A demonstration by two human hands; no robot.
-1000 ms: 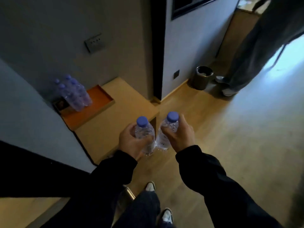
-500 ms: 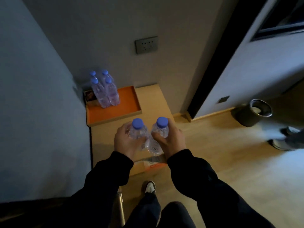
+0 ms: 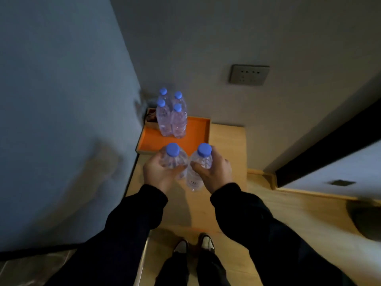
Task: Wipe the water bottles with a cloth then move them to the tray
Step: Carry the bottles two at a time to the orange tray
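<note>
Left hand (image 3: pixel 159 172) wrapped round one bottle (image 3: pixel 175 162), right hand (image 3: pixel 212 172) round second bottle (image 3: pixel 199 168), both upright over wooden table (image 3: pixel 226 145), just short of orange tray (image 3: pixel 198 131) near rim. Four bottles (image 3: pixel 172 118) clustered in tray's far-left corner; right half open. Walls close left and behind.

No readable text anywhere. The bottle (image 3: pixel 195 174) in the right hand (image 3: pixel 214 172) has a small dark mark low on its side (too blurred to make out). The four bottles (image 3: pixel 172 118) on the tray (image 3: pixel 198 131) show faint print, also illegible.
</note>
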